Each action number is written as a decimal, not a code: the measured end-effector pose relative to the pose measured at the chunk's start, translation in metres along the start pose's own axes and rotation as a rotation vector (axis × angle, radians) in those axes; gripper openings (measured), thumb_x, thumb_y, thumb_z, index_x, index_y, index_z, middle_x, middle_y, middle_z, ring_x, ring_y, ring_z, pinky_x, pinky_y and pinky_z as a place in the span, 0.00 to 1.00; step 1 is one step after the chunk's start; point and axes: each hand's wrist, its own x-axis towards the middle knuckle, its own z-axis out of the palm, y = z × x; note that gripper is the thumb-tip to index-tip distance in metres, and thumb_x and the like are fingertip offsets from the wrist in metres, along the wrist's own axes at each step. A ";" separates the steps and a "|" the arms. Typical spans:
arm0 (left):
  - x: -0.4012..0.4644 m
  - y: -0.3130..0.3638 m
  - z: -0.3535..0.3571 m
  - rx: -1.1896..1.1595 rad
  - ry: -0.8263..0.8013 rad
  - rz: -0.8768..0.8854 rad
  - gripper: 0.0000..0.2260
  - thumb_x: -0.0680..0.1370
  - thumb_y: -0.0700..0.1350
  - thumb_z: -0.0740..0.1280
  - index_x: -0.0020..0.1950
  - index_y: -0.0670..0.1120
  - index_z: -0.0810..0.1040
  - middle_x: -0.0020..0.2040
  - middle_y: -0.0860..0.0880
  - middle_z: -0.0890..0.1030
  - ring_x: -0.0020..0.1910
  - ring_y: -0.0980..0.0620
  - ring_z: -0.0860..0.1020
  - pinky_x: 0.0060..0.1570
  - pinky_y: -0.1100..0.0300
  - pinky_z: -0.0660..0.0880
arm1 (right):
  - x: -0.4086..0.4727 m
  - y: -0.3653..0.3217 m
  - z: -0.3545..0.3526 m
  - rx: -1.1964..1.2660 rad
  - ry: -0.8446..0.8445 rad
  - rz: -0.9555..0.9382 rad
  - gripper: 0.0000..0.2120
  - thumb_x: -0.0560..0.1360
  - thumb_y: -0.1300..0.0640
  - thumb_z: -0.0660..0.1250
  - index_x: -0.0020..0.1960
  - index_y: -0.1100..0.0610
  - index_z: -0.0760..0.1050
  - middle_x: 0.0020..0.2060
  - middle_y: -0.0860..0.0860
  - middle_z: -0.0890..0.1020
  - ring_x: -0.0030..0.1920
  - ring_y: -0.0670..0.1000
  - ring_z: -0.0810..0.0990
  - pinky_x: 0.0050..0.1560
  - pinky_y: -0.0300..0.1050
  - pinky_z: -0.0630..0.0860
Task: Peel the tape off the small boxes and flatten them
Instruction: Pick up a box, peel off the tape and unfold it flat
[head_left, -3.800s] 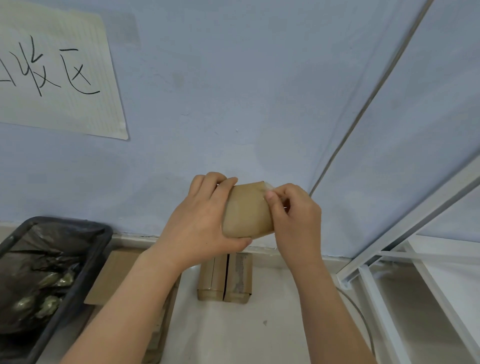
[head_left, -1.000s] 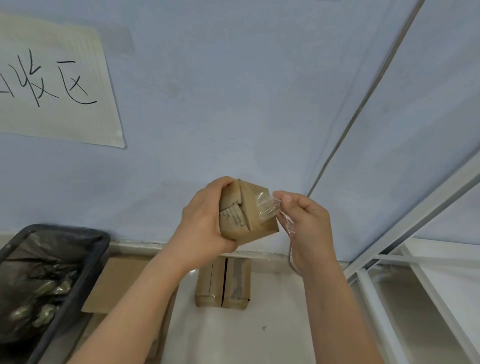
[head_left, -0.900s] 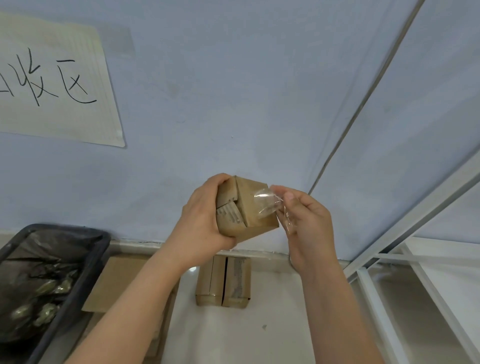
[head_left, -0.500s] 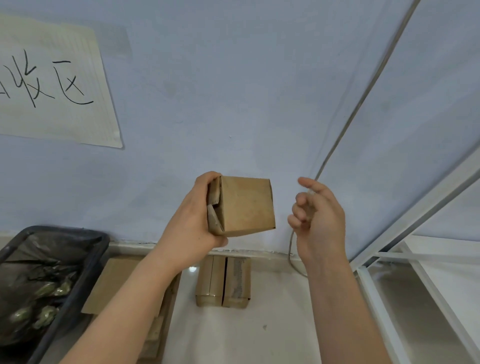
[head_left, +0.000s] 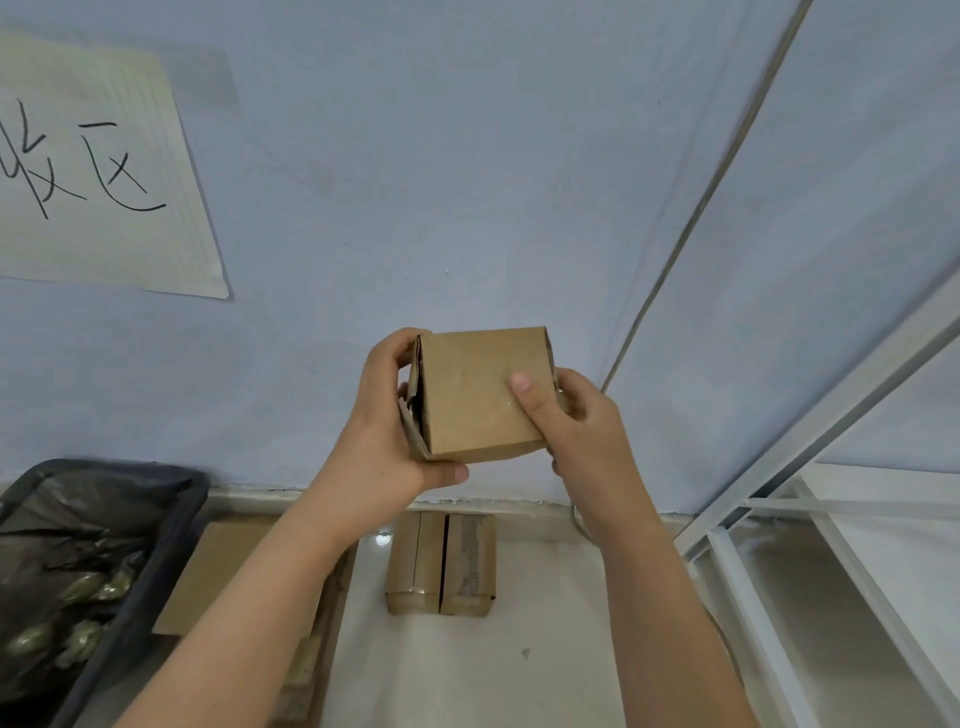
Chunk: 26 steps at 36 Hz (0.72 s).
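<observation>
The right hand (head_left: 576, 421) has let go of the tape and now grips the box (head_left: 480, 395).

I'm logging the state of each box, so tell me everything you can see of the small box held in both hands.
The small cardboard box is plain brown corrugated card, held up in the air in front of the blue wall, slightly tilted. One broad, unmarked face is turned to the camera. Its left end is open, with loose flaps and a dark gap showing. The left hand grips that end, thumb under the bottom edge. The right hand holds the right side, thumb pressed on the front face. No tape shows on the visible face.
</observation>
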 end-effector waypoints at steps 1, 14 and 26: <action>0.000 0.000 0.000 -0.006 -0.025 -0.011 0.40 0.59 0.41 0.77 0.59 0.65 0.58 0.63 0.59 0.64 0.56 0.72 0.68 0.47 0.76 0.70 | 0.000 0.001 0.000 -0.004 -0.022 -0.008 0.18 0.70 0.38 0.68 0.51 0.51 0.78 0.37 0.39 0.79 0.35 0.37 0.76 0.33 0.30 0.68; -0.005 0.003 0.000 0.628 0.007 -0.022 0.42 0.62 0.54 0.76 0.70 0.61 0.56 0.62 0.61 0.62 0.50 0.55 0.74 0.41 0.56 0.75 | 0.001 0.005 0.010 -0.085 0.001 0.033 0.18 0.71 0.41 0.68 0.50 0.54 0.78 0.40 0.44 0.81 0.39 0.41 0.79 0.38 0.34 0.71; 0.000 -0.002 -0.013 0.685 0.020 -0.024 0.40 0.59 0.52 0.78 0.67 0.53 0.65 0.61 0.59 0.64 0.56 0.61 0.64 0.45 0.60 0.66 | 0.001 0.007 0.001 -0.100 0.047 -0.229 0.17 0.79 0.67 0.57 0.56 0.46 0.74 0.55 0.42 0.77 0.49 0.40 0.77 0.48 0.34 0.76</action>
